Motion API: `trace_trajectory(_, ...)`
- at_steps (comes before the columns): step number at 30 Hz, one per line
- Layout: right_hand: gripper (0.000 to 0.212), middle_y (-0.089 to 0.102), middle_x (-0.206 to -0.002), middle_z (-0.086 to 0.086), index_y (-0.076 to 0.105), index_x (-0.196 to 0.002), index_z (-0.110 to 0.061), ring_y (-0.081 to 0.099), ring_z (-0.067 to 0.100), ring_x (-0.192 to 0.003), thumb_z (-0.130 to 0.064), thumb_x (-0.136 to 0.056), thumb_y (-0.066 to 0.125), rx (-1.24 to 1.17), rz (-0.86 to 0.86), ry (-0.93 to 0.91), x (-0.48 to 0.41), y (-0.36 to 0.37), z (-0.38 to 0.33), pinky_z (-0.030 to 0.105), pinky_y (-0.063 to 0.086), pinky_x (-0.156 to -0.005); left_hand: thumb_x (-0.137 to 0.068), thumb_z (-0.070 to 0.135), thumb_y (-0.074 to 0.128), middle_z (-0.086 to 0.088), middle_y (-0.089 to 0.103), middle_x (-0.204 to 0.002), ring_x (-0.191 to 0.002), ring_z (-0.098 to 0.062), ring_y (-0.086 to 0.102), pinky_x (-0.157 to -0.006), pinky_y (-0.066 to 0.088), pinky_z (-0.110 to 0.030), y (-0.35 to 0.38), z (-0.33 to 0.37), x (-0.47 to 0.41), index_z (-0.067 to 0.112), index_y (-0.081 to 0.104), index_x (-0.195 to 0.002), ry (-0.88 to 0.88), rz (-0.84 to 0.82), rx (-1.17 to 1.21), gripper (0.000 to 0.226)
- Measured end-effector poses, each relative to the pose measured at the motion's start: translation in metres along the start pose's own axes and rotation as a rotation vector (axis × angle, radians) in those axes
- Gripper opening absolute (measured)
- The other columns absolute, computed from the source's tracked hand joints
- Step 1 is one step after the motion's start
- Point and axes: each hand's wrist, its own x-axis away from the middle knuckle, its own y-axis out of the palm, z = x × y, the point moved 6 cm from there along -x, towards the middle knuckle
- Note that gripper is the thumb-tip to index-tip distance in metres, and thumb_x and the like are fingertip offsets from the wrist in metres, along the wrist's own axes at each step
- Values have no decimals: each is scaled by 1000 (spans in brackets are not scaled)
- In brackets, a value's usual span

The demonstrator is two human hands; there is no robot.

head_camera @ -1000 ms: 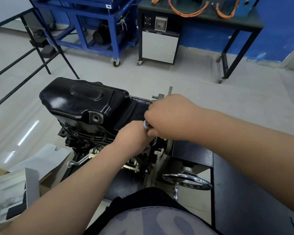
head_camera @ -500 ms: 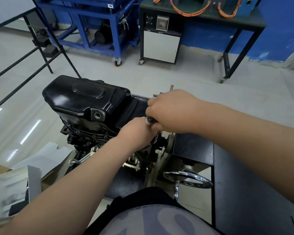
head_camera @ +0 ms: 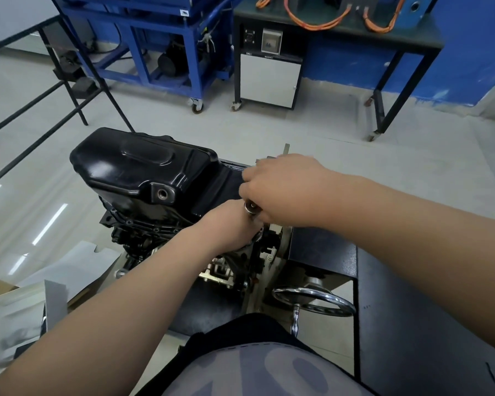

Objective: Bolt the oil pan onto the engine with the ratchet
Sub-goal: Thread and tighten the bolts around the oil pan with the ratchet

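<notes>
Your right hand (head_camera: 283, 192) wraps the ratchet (head_camera: 250, 207); left hand (head_camera: 229, 227) sits just under it, grip hidden. Hold the tool square to the pan (head_camera: 137, 170), short strokes.

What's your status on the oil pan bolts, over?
Right hand grips ratchet. Left hand just below it, fingers hidden. Oil pan seated on engine. Nothing in the way.

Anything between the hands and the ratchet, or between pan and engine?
Nothing visible. Right hand grips the ratchet, left hand sits beside it; the oil pan already lies on the engine. Bolt hidden under the hands.
</notes>
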Motion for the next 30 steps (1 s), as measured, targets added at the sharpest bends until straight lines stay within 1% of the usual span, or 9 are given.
trace_trajectory(3, 14, 40, -87, -3, 61, -99, -20, 53, 21, -93, -26, -88, 56, 25, 49, -57, -2, -4, 0, 34, 38, -68, -92, 17, 37, 1, 39, -55, -52, -19, 38, -45, 26, -27, -2, -1, -1, 18, 33, -57, -7, 38, 54, 35)
trace_trajectory(5, 25, 43, -73, -5, 63, -83, -20, 54, 22, -72, -40, -90, 50, 13, 77, 24, -1, -1, 2, 30, 36, -59, -89, 15, 37, 1, 42, -57, -54, -18, 37, -45, 28, -26, -2, -8, -1, 15, 38, -60, -66, 60, 70, 29)
trace_trajectory(9, 60, 39, -55, -2, 37, -50, -19, 35, 16, -46, -66, -87, 34, -89, 132, 233, 5, 4, 8, 24, 16, -46, -85, 9, 38, 2, 44, -60, -57, -18, 41, -47, 31, -25, 4, -17, 6, 14, 39, -60, -151, 117, 133, 25)
trace_trajectory(16, 42, 46, -63, -2, 44, -58, -18, 51, 20, -56, -45, -90, 48, -123, 142, 211, 1, 5, 13, 25, 25, -45, -89, 27, 48, 6, 48, -57, -50, -12, 44, -47, 37, -31, 1, -15, 24, 20, 68, -80, 68, 407, 264, 23)
trace_trajectory(21, 16, 49, -95, -2, 60, -100, -20, 56, 22, -88, -30, -89, 53, -58, 141, -28, 1, -3, 9, 30, 27, -55, -94, 33, 47, 5, 41, -58, -59, -25, 46, -51, 34, -33, 2, -14, 19, 11, 46, -65, 116, 364, 189, 36)
trace_trajectory(24, 33, 57, -81, 0, 56, -75, -19, 54, 21, -64, -46, -90, 46, -54, 153, 90, 0, -1, 14, 27, 27, -49, -95, 30, 45, 6, 44, -55, -52, -18, 46, -47, 32, -29, 5, -17, 17, 16, 59, -78, 106, 347, 198, 27)
trace_trajectory(26, 51, 45, -62, -1, 41, -57, -20, 41, 17, -50, -61, -88, 40, -67, 130, 229, 2, 5, 13, 25, 18, -46, -93, 27, 44, 6, 40, -50, -47, -16, 42, -44, 26, -27, 9, -20, 15, 19, 45, -61, 39, 319, 175, 33)
trace_trajectory(28, 56, 39, -57, -2, 35, -54, -19, 39, 17, -50, -66, -86, 38, -120, 126, 293, 2, 8, 10, 25, 14, -46, -88, 20, 44, 5, 41, -49, -50, -16, 44, -45, 27, -26, 12, -21, 14, 24, 36, -55, -4, 287, 146, 35)
trace_trajectory(30, 46, 48, -65, -1, 41, -59, -19, 45, 19, -53, -55, -88, 45, -120, 136, 238, -1, 8, 8, 26, 24, -46, -89, 19, 43, 6, 44, -46, -44, -13, 40, -41, 24, -21, 10, -17, 17, 30, 47, -59, 51, 321, 186, 33)
